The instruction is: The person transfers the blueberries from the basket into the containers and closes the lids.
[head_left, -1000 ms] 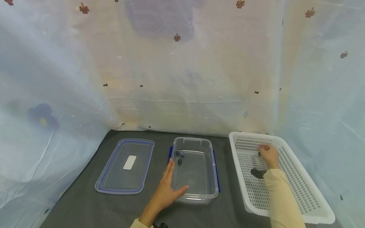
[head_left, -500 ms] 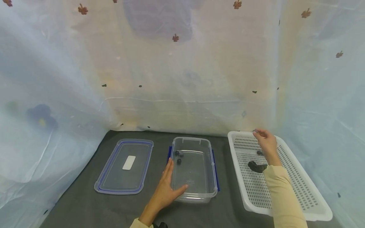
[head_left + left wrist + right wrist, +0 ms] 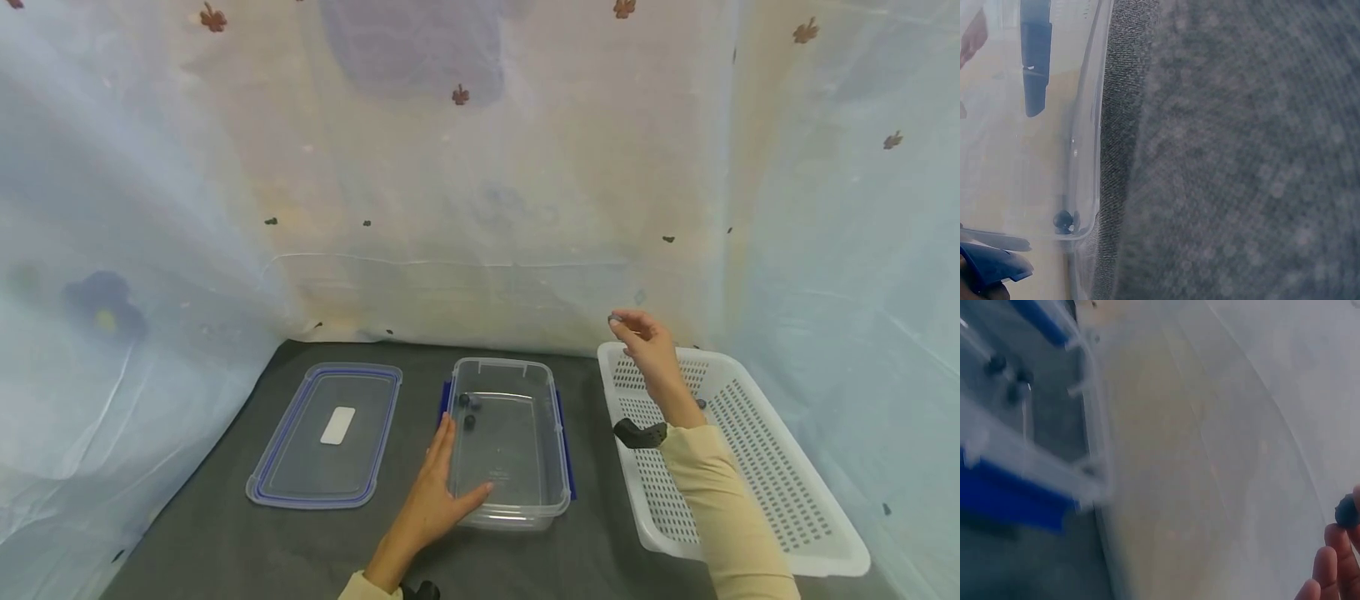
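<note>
Between its thumb and fingertips my right hand pinches a blueberry, held up over the far left corner of the white basket. The same dark berry shows at the right edge of the right wrist view. Another blueberry sits in the basket, beside my right wrist. My left hand rests with extended fingers along the left side of a clear plastic food container, thumb over its near left corner. Inside, several blueberries lie near the far left.
A clear lid with a blue seal and a white label lies flat on the dark grey cloth, left of the container. Blue clips hang at the container's sides. A pale patterned plastic curtain stands behind and on both sides.
My right hand has risen out of the basket with the blueberry and moved left and away from me, uncovering another berry in the basket. The left hand stays in place.
</note>
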Action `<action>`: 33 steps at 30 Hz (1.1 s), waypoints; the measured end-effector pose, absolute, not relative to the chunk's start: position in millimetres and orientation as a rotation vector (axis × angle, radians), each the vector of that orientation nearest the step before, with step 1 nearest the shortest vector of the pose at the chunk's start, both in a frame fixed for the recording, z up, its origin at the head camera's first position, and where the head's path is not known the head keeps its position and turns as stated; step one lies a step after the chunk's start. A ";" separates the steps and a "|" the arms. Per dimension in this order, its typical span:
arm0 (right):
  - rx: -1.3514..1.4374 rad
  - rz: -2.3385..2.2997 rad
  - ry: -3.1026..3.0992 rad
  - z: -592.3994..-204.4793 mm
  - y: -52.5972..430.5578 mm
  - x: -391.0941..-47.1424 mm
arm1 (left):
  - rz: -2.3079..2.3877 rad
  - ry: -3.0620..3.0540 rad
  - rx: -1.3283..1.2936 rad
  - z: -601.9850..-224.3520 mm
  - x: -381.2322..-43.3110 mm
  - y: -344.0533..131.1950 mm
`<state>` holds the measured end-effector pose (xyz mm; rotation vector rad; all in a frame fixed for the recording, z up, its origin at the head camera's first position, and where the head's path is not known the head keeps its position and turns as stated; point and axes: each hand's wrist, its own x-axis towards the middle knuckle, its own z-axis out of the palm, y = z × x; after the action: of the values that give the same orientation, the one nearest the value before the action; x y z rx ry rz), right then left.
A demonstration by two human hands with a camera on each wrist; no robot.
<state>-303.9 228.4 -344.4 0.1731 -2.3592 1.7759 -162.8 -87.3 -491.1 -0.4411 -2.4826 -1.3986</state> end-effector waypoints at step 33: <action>0.298 1.760 -2.664 -415.3 82.9 -309.2 | -0.846 -2.555 -0.510 -480.5 -162.7 -88.8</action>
<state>-309.2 82.9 -415.3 0.2980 -2.6639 1.7598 -162.7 -88.8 -480.5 -0.5102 -2.5552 -0.8460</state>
